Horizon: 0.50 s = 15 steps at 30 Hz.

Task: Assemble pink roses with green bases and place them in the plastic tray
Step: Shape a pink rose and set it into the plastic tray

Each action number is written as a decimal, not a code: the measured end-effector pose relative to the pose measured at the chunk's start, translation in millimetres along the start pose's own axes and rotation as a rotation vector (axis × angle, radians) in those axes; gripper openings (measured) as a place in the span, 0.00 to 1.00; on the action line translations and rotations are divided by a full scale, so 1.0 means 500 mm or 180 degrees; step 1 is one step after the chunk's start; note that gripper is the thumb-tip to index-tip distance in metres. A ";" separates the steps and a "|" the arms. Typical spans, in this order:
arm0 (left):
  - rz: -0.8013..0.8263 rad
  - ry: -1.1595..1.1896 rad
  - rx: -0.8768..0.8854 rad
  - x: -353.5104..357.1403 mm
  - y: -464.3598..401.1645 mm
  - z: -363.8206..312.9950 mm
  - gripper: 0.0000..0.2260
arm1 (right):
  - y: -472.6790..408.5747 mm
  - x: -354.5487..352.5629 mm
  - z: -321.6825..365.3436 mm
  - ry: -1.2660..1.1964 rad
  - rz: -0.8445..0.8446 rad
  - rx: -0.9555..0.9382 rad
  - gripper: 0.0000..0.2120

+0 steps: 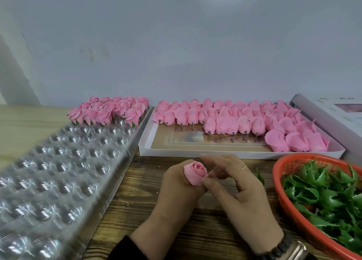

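Observation:
My left hand [176, 189] grips a pink rose [195, 172] from below, its bloom facing up, above the wooden table. My right hand [239, 189] pinches the rose's right edge with thumb and a fingertip; its other fingers are spread. No green base is visible on this rose. The clear plastic tray [64, 173] with rows of round cups lies at the left; several finished roses [109, 111] with green bases fill its far end. An orange basket [290, 207] at the right holds green bases [325, 193].
A white cardboard box [156, 152] behind my hands holds many loose pink rose heads [235, 118]. One green base [260, 178] lies on the table beside the basket. A grey box lid [321, 113] sits at the far right, by the wall.

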State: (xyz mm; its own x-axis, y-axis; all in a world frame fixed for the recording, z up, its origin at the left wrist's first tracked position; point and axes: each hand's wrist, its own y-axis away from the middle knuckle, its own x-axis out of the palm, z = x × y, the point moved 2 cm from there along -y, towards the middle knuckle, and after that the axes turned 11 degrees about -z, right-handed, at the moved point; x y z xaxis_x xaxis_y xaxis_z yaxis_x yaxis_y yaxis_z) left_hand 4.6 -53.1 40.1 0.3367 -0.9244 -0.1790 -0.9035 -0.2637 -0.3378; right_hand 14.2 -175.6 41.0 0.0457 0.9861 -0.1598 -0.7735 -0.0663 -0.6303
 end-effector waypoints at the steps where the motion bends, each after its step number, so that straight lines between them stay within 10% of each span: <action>1: 0.0031 -0.0109 0.0020 0.001 0.000 -0.001 0.17 | -0.001 -0.002 0.000 -0.0029 0.0052 0.0048 0.17; 9: 0.0342 -0.0253 -0.0092 0.001 0.003 0.007 0.12 | -0.005 -0.003 -0.001 -0.0005 0.0554 0.0148 0.11; 15: 0.0553 0.0120 -0.0336 0.004 0.007 0.010 0.36 | -0.008 -0.008 -0.008 -0.0052 0.0403 0.0308 0.14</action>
State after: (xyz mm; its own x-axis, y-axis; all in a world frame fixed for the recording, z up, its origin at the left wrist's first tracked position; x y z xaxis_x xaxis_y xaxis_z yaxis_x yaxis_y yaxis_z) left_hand 3.4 -54.3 33.9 0.1651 -0.9677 -0.1906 -0.9706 -0.1250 -0.2059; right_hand 19.4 -180.0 41.2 -0.0656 0.9732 -0.2205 -0.8297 -0.1759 -0.5297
